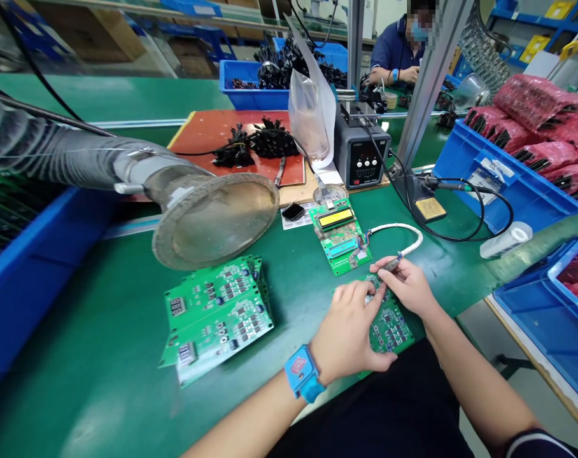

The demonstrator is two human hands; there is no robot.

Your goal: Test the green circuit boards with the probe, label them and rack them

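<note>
My left hand (349,324), with a blue wrist strap (302,374), grips a green circuit board (391,327) by its edges near the bench's front edge. Closed in a pinch, my right hand (408,283) holds a small probe connector (390,266) against the far part of that board. From the connector a white-sleeved cable (403,228) loops back to a green programmer board (337,235) with a lit yellow display. Part of the held board is hidden under my fingers. Left of my hands lies a stack of green circuit boards (219,312).
A fume extraction hood (212,222) hangs over the left side. Behind stand a soldering station (363,152) and an iron stand (427,203). Blue bins (503,178) with pink-wrapped parts are at right. Black cables (270,140) lie on a red mat. A person (396,51) sits opposite.
</note>
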